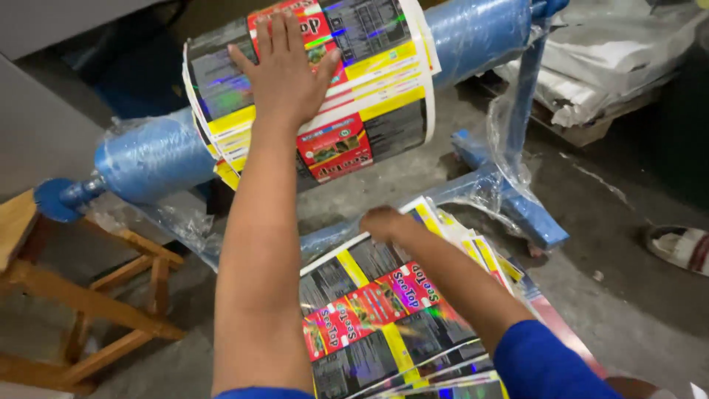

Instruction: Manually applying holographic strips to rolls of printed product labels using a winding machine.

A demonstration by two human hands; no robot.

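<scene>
Centrally, upper frame: a roll of printed glossy film [369,81], banded black, yellow and red, sits on a blue roller bar [473,33] wrapped in clear plastic. The left hand [284,70] lies flat on the roll's top, fingers spread, palm down. Below centre, the film sheet [377,310] runs from the roll down toward the lower edge of the frame; the right hand [382,222] is curled at its upper edge, apparently gripping it, though the fingers are hidden, so I cannot tell exactly. The bar rests on a blue stand [528,185], right of centre. Floor [628,310] is grey, scuffed concrete. Lower left: a wooden stool [96,295]. Upper right: stacked grey-white sacks [613,59] on a pallet. Right edge: a sandal [679,247].
</scene>
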